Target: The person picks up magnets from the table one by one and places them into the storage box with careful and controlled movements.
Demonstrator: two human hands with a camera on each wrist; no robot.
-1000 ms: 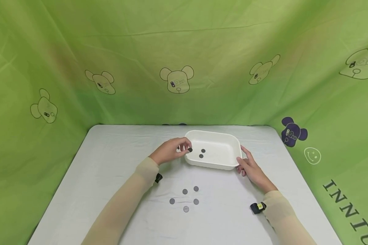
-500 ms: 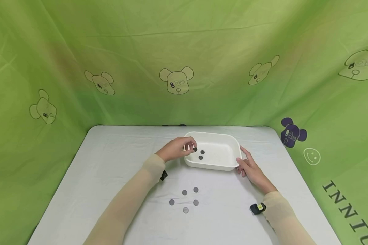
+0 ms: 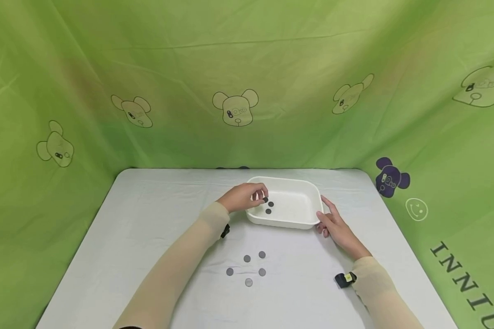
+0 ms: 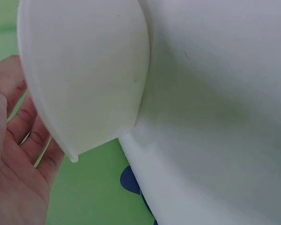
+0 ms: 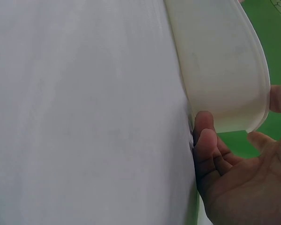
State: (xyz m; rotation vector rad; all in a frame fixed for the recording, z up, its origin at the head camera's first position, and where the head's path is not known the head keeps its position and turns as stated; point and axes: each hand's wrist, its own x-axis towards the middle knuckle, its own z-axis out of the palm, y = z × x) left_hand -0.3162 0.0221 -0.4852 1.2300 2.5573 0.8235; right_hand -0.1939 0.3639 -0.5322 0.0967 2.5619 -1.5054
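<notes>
A white rectangular basin [image 3: 297, 203] stands on the table's far half. My left hand [image 3: 244, 196] reaches over its left rim and pinches a dark grey coin [image 3: 265, 200] between thumb and fingertips, low inside the basin. Just beside it, two more coins lie on the basin floor, one coin [image 3: 271, 204] nearer the fingertips and another coin [image 3: 268, 211] closer to the front wall. At the right end my right hand [image 3: 336, 228] grips the basin's corner, thumb over the rim and fingers around the outside. In the left wrist view the basin's outer wall [image 4: 89, 70] hides the fingertips.
Several grey coins lie loosely grouped on the white-covered table [image 3: 304, 283] in front of the basin, among them a lighter coin [image 3: 249, 282]. Green printed curtains [image 3: 181, 137] enclose the table at the back and both sides.
My left hand has moved right, carrying the pinched coin from the basin's left rim further inside, close to the two coins there. The right hand keeps its grip on the basin.
</notes>
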